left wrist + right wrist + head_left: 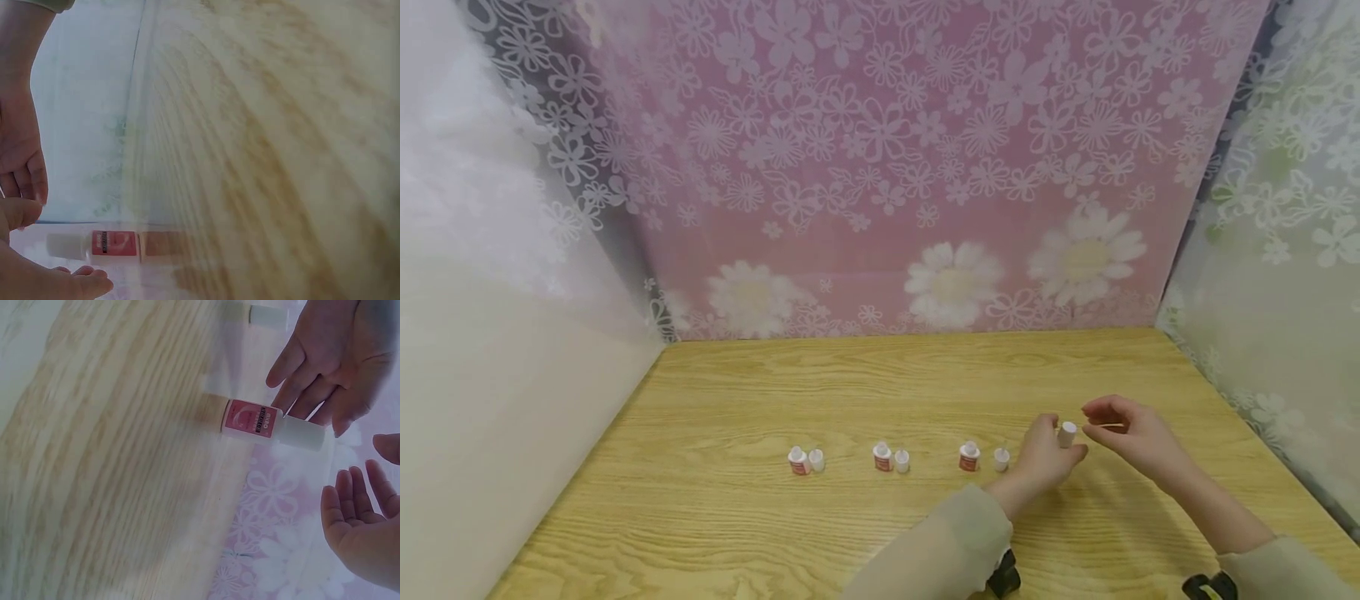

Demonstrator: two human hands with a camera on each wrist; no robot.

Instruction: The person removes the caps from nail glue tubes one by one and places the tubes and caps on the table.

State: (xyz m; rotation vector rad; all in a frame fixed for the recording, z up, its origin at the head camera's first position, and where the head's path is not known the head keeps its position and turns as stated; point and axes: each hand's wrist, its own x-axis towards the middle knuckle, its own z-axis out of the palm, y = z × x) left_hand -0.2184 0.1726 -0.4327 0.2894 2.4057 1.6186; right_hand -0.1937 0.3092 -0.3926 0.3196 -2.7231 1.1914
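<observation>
A small clear bottle with a red label [250, 419] and a tall white cap [1067, 433] stands upright on the table. My left hand [1043, 462] is spread around it, with the thumb on the near side and the fingers behind. In the right wrist view the left fingertips [294, 394] come right up to the bottle's neck. Just to the right, my right hand [1138, 437] hovers with bent, parted fingers and holds nothing. The left wrist view shows the bottle between the left thumb and fingers, and the right hand [22, 137] higher up.
Left of the hands, three small bottles with red labels [799, 462] [882, 457] [969, 457] stand uncapped in a row. Beside each is a white cap [816, 460] [902, 462] [1002, 460]. Flower-patterned sheets [880, 167] enclose the wooden table [737, 533].
</observation>
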